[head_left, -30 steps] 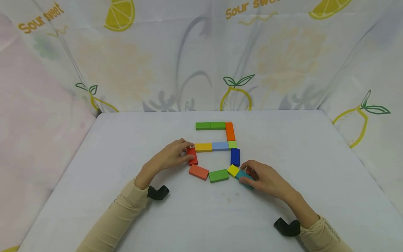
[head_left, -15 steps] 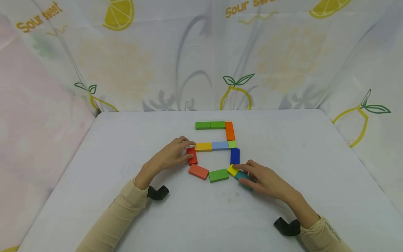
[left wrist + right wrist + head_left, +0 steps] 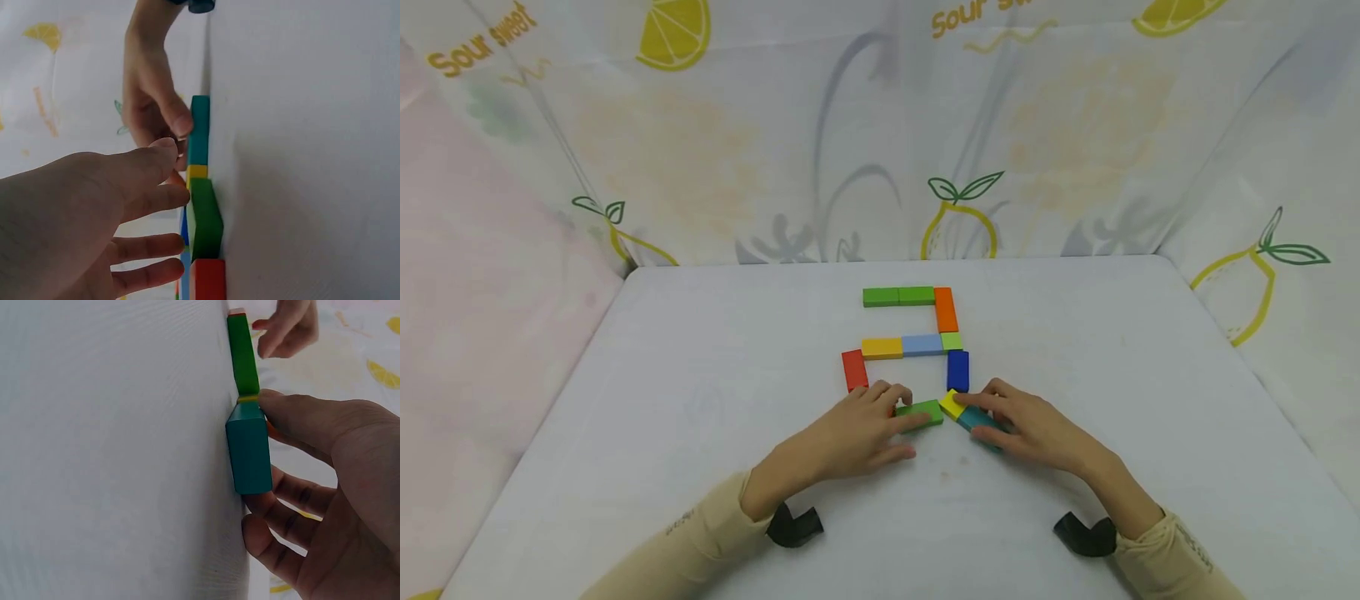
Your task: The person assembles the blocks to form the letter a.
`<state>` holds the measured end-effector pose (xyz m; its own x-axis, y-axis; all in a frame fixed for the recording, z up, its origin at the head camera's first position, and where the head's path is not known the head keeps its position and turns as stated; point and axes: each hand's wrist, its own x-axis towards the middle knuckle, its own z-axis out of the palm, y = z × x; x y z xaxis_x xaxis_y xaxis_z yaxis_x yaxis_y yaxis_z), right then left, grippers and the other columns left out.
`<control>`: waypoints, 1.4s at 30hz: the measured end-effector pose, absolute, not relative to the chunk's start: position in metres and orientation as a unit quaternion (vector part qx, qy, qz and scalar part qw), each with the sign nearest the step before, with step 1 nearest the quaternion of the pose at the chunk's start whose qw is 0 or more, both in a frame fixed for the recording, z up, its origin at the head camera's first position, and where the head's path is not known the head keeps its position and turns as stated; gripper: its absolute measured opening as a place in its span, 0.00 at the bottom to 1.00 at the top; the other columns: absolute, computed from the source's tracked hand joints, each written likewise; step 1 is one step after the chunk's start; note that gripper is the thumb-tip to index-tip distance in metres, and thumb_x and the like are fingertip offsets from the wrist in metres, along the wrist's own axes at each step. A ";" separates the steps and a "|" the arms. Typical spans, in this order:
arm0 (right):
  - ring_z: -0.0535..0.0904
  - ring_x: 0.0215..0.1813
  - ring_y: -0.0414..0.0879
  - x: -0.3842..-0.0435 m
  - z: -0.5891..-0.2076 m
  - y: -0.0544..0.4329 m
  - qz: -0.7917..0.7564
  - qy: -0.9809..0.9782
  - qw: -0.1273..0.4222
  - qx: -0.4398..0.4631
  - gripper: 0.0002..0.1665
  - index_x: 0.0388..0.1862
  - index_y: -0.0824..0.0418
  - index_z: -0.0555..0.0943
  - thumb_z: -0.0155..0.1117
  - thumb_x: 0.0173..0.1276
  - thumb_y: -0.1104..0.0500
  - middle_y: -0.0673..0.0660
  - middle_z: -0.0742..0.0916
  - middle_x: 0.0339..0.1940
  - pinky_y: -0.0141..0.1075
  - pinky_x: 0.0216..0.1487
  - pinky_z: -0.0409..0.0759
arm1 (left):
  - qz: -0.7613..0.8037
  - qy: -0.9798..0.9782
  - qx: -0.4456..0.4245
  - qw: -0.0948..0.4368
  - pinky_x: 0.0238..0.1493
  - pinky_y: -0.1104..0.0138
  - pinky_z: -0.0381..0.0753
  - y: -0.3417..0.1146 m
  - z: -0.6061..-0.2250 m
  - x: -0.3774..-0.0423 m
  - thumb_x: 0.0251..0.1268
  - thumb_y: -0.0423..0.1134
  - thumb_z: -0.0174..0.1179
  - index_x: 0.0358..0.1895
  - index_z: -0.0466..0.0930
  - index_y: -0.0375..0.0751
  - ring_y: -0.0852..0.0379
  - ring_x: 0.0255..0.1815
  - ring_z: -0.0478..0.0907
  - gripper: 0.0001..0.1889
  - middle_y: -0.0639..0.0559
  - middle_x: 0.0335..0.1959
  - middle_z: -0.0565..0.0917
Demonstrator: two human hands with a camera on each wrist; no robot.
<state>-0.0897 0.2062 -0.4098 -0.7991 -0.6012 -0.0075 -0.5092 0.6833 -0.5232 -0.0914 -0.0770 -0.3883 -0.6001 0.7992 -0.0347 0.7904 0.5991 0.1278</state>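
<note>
My left hand (image 3: 853,433) hovers with fingers stretched over a green block (image 3: 932,409), the index fingertip by its top face. In the left wrist view its fingers are spread, and a reddish block (image 3: 210,281) lies beside the green one; the hand mostly hides that block in the head view. My right hand (image 3: 1037,429) holds a teal block (image 3: 976,419) between thumb and fingers, clearly seen in the right wrist view. Its index finger reaches onto a small yellow block (image 3: 949,405) that touches the teal block's end.
Flat blocks form an angular figure on the white table (image 3: 737,333): two green blocks (image 3: 898,297), an orange block (image 3: 946,309), a yellow-orange block (image 3: 882,348), a light blue block (image 3: 921,345), a light green block (image 3: 951,341), a dark blue block (image 3: 958,371), a red block (image 3: 854,369).
My left hand has left the red block and moved right and nearer, to the green block. The right index finger has extended onto the small yellow block; the right hand otherwise stays by the teal block.
</note>
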 end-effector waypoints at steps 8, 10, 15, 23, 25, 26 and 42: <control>0.71 0.35 0.33 -0.089 -0.409 0.207 -0.257 0.913 0.086 -0.305 0.28 0.66 0.47 0.72 0.60 0.67 0.47 0.45 0.77 0.43 0.27 0.36 0.72 | 0.038 0.898 0.436 0.053 0.65 0.55 0.65 -0.073 -0.396 -0.077 0.67 0.62 0.47 0.70 0.63 0.59 0.51 0.65 0.63 0.29 0.49 0.64 0.68; 0.71 0.35 0.33 -0.089 -0.409 0.207 -0.258 0.913 0.085 -0.304 0.28 0.65 0.48 0.72 0.60 0.66 0.47 0.46 0.77 0.43 0.27 0.36 0.73 | 0.037 0.896 0.439 0.054 0.66 0.54 0.65 -0.074 -0.397 -0.077 0.67 0.63 0.46 0.70 0.62 0.59 0.51 0.65 0.63 0.30 0.49 0.65 0.68; 0.71 0.35 0.33 -0.089 -0.409 0.207 -0.263 0.911 0.087 -0.305 0.28 0.65 0.50 0.73 0.61 0.66 0.48 0.46 0.78 0.45 0.27 0.36 0.73 | 0.032 0.895 0.440 0.062 0.67 0.53 0.64 -0.075 -0.397 -0.075 0.67 0.63 0.45 0.71 0.61 0.60 0.50 0.67 0.62 0.31 0.49 0.67 0.67; 0.70 0.37 0.34 -0.090 -0.408 0.208 -0.250 0.914 0.084 -0.307 0.28 0.65 0.50 0.73 0.61 0.66 0.48 0.47 0.78 0.44 0.27 0.37 0.73 | 0.042 0.897 0.435 0.068 0.67 0.54 0.65 -0.073 -0.398 -0.070 0.68 0.63 0.45 0.72 0.59 0.58 0.50 0.68 0.60 0.31 0.49 0.68 0.65; 0.70 0.38 0.35 -0.089 -0.408 0.208 -0.247 0.915 0.081 -0.309 0.28 0.65 0.50 0.73 0.61 0.66 0.49 0.47 0.78 0.44 0.28 0.38 0.73 | 0.043 0.897 0.434 0.065 0.67 0.55 0.66 -0.072 -0.399 -0.070 0.68 0.63 0.44 0.72 0.59 0.58 0.51 0.68 0.60 0.31 0.49 0.68 0.64; 0.70 0.38 0.35 -0.089 -0.408 0.208 -0.245 0.915 0.079 -0.310 0.28 0.65 0.50 0.73 0.61 0.66 0.49 0.47 0.78 0.44 0.28 0.38 0.73 | 0.043 0.898 0.434 0.063 0.66 0.56 0.66 -0.072 -0.400 -0.069 0.68 0.63 0.44 0.72 0.59 0.58 0.51 0.68 0.60 0.31 0.49 0.68 0.64; 0.71 0.40 0.35 -0.088 -0.407 0.209 -0.243 0.916 0.069 -0.312 0.27 0.64 0.50 0.73 0.62 0.66 0.51 0.46 0.78 0.44 0.29 0.40 0.73 | 0.059 0.894 0.439 0.072 0.67 0.57 0.65 -0.069 -0.400 -0.071 0.70 0.62 0.42 0.72 0.59 0.57 0.52 0.68 0.60 0.30 0.49 0.67 0.64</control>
